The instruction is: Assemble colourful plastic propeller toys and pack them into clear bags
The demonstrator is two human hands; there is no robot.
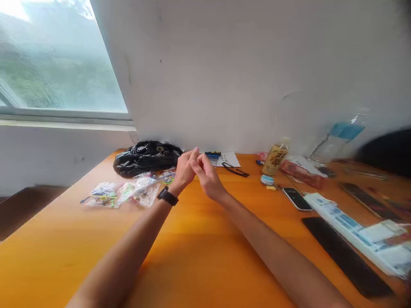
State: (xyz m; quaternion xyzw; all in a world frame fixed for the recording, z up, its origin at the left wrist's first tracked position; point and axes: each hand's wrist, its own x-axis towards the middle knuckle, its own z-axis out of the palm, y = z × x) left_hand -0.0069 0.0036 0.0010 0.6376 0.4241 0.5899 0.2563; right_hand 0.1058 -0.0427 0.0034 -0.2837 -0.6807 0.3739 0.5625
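Note:
Above the wooden table (199, 248), my left hand (185, 168) and my right hand (208, 174) meet, touching each other with fingers closed together. Whether anything lies between them is hidden. A dark wristband (167, 196) circles my left wrist. Left of my left hand lie small clear plastic packets (141, 188) with colourful bits inside. Behind them sits a crumpled black plastic bag (147, 157). Past my right hand, a thin black cord or pair of glasses frames (236, 170) rests on the table.
At the right stand a tan-labelled bottle (275, 158) and a clear bottle with a blue label (345, 131). Nearer are a phone (297, 199), a long white-and-blue strip (346, 224) and a flat black slab (343, 252). White paper (229, 159) lies by the wall.

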